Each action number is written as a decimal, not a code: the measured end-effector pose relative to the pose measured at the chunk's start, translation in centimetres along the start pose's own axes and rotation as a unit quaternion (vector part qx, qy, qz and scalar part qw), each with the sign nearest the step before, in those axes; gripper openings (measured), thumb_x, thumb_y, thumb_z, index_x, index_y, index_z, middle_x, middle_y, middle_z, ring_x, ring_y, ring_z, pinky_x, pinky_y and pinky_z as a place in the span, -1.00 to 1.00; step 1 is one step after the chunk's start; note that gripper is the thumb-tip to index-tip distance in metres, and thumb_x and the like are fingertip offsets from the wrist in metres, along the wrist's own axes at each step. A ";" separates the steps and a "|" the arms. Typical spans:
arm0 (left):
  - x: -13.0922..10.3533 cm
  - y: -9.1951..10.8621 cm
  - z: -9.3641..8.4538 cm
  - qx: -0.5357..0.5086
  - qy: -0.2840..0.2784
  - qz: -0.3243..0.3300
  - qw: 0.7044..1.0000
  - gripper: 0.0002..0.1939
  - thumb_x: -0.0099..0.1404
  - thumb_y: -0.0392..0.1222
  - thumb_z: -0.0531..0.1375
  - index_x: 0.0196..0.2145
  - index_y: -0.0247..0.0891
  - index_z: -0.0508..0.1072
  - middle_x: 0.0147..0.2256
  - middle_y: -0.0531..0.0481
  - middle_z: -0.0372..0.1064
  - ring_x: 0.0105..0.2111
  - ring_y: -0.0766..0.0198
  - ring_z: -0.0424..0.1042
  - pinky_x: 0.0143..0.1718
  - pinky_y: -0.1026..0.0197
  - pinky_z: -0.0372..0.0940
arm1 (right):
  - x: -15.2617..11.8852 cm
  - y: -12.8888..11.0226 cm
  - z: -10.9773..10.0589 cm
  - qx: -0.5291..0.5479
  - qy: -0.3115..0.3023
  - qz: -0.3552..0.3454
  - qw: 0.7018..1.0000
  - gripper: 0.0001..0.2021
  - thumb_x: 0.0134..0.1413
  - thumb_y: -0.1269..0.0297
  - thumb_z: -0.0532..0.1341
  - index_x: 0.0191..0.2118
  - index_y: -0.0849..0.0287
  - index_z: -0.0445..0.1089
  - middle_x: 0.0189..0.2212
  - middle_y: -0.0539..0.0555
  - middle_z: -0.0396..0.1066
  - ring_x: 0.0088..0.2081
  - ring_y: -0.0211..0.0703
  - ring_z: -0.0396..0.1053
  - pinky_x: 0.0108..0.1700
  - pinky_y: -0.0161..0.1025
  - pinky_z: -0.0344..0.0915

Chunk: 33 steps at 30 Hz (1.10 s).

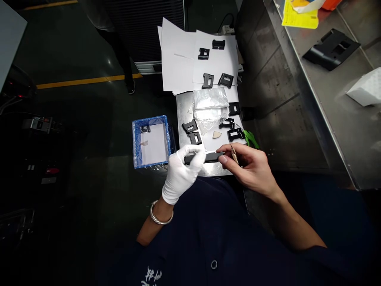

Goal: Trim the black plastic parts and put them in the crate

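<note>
Black plastic piece (213,157) is held crosswise between two hands, over the near end of a metal worktop (183,105). The gloved left hand (183,171) pinches one end between thumb and fingers; the bare right hand (253,167) pinches the other between thumb and forefinger, a slim tan tool (234,155) tucked in its fingers. Beyond lie similar black parts (218,42), a tan wedge (217,135) and a green-handled tool (251,139).

I see a dark navy top (214,222) whose sleeves leave the forearms bare, with a pale-rimmed round button (214,264) in front. Left of that button sits white lettering (151,275); farther out, a silvery ridged bracelet (156,219) and a white glove (175,180) on the left hand (183,167).
</note>
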<state>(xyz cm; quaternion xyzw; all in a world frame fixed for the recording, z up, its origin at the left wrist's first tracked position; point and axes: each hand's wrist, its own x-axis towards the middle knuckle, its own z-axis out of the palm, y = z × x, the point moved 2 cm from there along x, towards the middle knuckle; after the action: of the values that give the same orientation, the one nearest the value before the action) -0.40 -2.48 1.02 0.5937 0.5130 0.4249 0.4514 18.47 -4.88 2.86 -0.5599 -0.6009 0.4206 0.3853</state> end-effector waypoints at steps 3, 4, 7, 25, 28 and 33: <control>-0.1 -0.2 -0.2 -0.050 -0.030 -0.028 0.998 -0.64 0.53 -0.04 -0.03 -0.20 -0.19 0.52 -0.43 0.00 0.44 -0.55 0.33 0.43 -0.55 0.25 0.38 | -0.1 0.1 0.0 -0.003 0.005 0.000 1.000 -0.75 0.21 0.08 0.30 -0.14 0.14 0.52 -0.45 0.02 0.39 -0.41 -0.20 0.34 -0.40 -0.27 0.29; -0.2 -0.3 -0.3 -0.056 -0.036 -0.032 0.997 -0.61 0.53 -0.02 -0.06 -0.18 -0.18 0.52 -0.40 -0.03 0.45 -0.54 0.31 0.44 -0.55 0.23 0.39 | -0.1 0.1 0.0 -0.004 0.005 0.000 1.000 -0.75 0.21 0.08 0.30 -0.13 0.14 0.52 -0.44 0.02 0.39 -0.41 -0.20 0.34 -0.40 -0.28 0.28; -0.2 -0.3 -0.5 -0.055 -0.044 -0.032 0.997 -0.61 0.53 -0.01 -0.07 -0.17 -0.17 0.52 -0.34 -0.07 0.47 -0.51 0.29 0.46 -0.53 0.20 0.42 | -0.1 0.3 -0.1 -0.004 0.006 -0.002 1.000 -0.74 0.21 0.07 0.30 -0.13 0.14 0.52 -0.44 0.02 0.40 -0.40 -0.20 0.34 -0.40 -0.28 0.28; -0.4 -2.7 1.5 -0.056 -0.106 0.027 0.992 -0.82 0.37 -0.07 0.25 -0.24 -0.22 0.54 -0.27 -0.05 0.55 -0.29 0.21 0.55 -0.25 0.17 0.48 | -0.2 0.1 -1.5 -0.141 0.034 -0.086 0.986 -0.79 0.39 0.17 0.09 -0.19 0.12 0.43 -0.40 0.06 0.48 -0.40 -0.18 0.41 -0.32 -0.24 0.27; -0.7 -3.3 1.8 -0.069 -0.069 0.037 0.995 -0.83 0.34 -0.08 0.28 -0.22 -0.22 0.54 -0.25 -0.06 0.56 -0.25 0.19 0.56 -0.21 0.15 0.48 | -0.6 0.0 -0.4 -0.222 0.053 -0.111 0.967 -0.82 0.36 0.19 0.15 -0.20 0.16 0.41 -0.42 0.06 0.49 -0.47 -0.23 0.38 -0.39 -0.27 0.21; -0.8 -4.1 2.2 -0.084 -0.010 0.053 0.995 -0.85 0.30 -0.13 0.32 -0.21 -0.22 0.56 -0.24 -0.02 0.56 -0.22 0.23 0.54 -0.14 0.19 0.45 | -1.1 -0.3 1.6 -0.276 0.132 -0.162 0.938 -0.80 0.30 0.17 0.25 -0.28 0.19 0.40 -0.48 0.01 0.50 -0.51 -0.29 0.39 -0.44 -0.32 0.17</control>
<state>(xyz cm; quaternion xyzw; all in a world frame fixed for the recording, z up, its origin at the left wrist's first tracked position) 0.77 -3.23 -3.47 0.5842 0.4383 0.4841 0.4819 16.92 -6.07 2.54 -0.5899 -0.7195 0.0920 0.3547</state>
